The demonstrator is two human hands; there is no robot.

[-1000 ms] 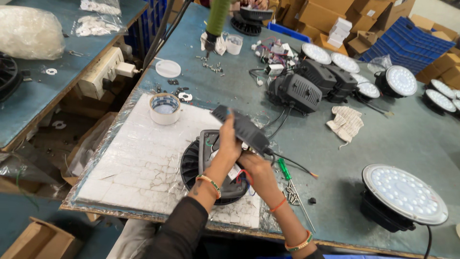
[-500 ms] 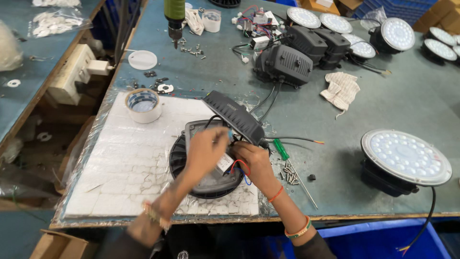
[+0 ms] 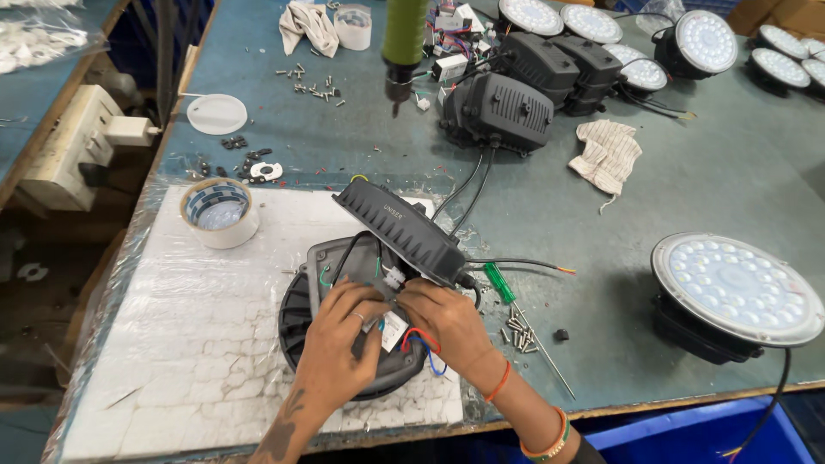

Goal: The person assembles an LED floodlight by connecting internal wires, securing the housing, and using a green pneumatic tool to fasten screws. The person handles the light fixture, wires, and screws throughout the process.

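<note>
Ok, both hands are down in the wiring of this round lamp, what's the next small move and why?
Probably tuck the loose red and blue wires into the grey housing. They loop out under the right hand, the left hand is pinching beside them, and the black driver box is tilted up off the housing, leaving it open.

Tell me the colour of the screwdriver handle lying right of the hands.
Translucent green; the screwdriver handle lies on the table beside the right hand. Head view shows it best.
</note>
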